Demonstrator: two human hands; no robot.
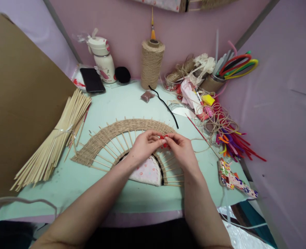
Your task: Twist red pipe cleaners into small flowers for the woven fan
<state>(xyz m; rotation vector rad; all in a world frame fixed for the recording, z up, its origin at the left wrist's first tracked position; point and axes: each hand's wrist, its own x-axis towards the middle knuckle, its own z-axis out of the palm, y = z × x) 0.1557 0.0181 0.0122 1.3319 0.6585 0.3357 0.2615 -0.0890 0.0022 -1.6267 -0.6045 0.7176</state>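
A small red piece (164, 141) is pinched between the fingertips of my left hand (147, 146) and my right hand (180, 148), which meet in front of me. Its exact shape is partly hidden by the fingers. Under my hands lies a fan-shaped piece with a woven twine band (111, 129) along its outer arc and thin wooden sticks as ribs. At the fan's centre is a white half-round panel (147, 172) with small pink marks, edged by a black line and a narrow twine band. My right hand covers part of the fan's right side.
Bundled wooden sticks (51, 143) lie left. A phone (92, 80), bottle (104, 64) and twine spool (153, 64) stand or lie at the back. A black pipe cleaner (165, 105), tangled twine (220, 119), coloured pipe cleaners (233, 145) and a patterned glue gun (233, 180) are right.
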